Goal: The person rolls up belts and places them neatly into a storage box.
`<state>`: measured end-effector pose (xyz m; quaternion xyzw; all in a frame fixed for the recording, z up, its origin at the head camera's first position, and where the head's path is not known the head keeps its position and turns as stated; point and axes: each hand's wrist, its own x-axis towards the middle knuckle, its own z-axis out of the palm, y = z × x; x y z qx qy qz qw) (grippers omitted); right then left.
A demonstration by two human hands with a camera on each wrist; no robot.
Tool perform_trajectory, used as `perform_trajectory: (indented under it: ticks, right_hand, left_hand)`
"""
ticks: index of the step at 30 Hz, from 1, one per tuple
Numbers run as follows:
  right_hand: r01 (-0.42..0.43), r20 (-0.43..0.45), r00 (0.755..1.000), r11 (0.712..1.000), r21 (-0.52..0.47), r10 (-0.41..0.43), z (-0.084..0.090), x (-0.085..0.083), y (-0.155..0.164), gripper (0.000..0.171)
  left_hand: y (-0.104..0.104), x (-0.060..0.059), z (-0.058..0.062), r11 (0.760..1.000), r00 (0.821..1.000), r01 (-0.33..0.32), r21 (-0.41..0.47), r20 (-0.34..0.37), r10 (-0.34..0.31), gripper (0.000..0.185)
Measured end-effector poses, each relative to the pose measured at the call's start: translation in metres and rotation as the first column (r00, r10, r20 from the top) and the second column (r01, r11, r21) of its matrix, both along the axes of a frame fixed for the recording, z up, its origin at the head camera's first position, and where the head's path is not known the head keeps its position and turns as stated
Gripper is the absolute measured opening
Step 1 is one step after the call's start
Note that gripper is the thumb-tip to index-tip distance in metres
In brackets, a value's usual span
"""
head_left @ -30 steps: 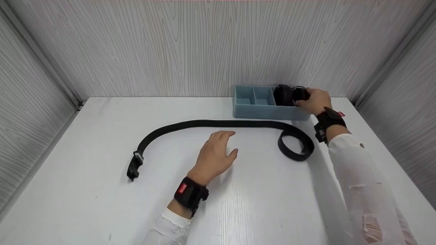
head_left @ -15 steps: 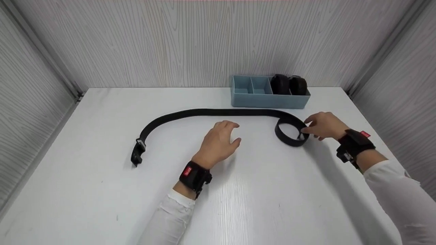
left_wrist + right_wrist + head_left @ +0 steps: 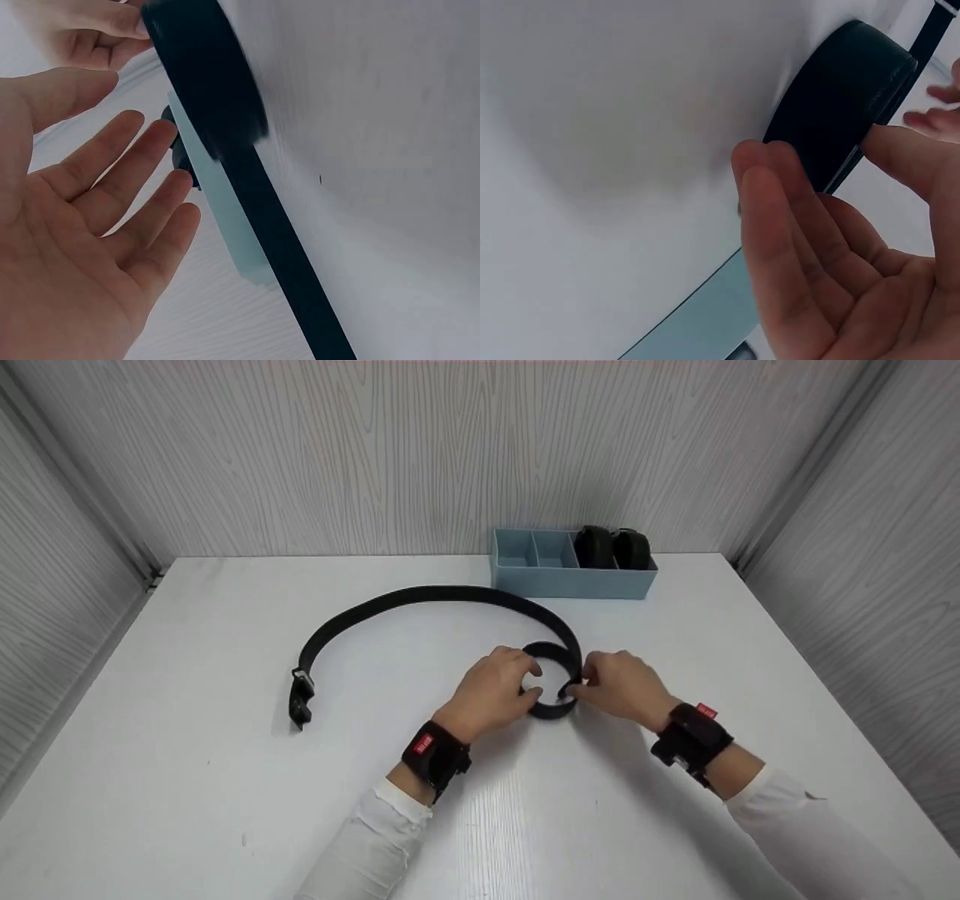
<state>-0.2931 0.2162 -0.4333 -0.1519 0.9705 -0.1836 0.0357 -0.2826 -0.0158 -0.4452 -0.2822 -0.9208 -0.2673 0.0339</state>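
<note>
A black belt (image 3: 442, 594) lies on edge in an arc across the white table, its far end rolled into a loose ring. The silver and black buckle end (image 3: 301, 697) rests at the left. My right hand (image 3: 626, 686) pinches the ring's right side between thumb and fingers; in the right wrist view the thumb is inside the coiled belt (image 3: 836, 97) and the fingers are outside. My left hand (image 3: 487, 690) is beside the ring's left side, its fingers spread and relaxed. In the left wrist view, a gap separates the left fingers (image 3: 150, 150) from the coil (image 3: 206, 75).
Behind the belt, a blue-grey divided box (image 3: 574, 583) stands near the back wall. Two dark rolled items (image 3: 611, 547) sit in its right compartments. Wood-grain panels (image 3: 375, 457) enclose the table (image 3: 187, 810) at the back and sides.
My right hand left the box's right compartment, reached down to the belt's coil and pinched it. The coil has since moved left, up to my left hand, which has barely moved.
</note>
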Motion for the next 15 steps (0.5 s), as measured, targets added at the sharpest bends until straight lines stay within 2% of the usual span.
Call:
perform_trajectory:
  ticks: [4,7,11,15]
  right_hand:
    - [-0.063,-0.003,0.998,0.998,-0.014,0.063,-0.002,0.015,-0.024,0.028]
    - [-0.097,0.021,0.995,0.995,-0.025,0.098,0.002,0.018,-0.031,0.028]
    - [-0.1,0.039,0.994,0.993,-0.065,0.103,0.009,0.007,-0.031,0.023]
    - [-0.129,-0.026,0.992,0.979,-0.157,0.126,0.012,-0.009,-0.03,0.019]
  left_hand:
    - [0.0,0.0,-0.003,0.999,1.0,-0.009,-0.048,-0.003,0.009,0.025]
    - [-0.001,-0.001,-0.006,0.995,1.0,-0.006,-0.101,0.0,0.006,0.021]
    - [-0.003,-0.002,-0.007,0.99,1.0,0.0,-0.143,-0.026,-0.004,0.01]
    - [-0.009,-0.004,-0.004,0.994,1.0,-0.017,-0.11,-0.017,0.015,0.009]
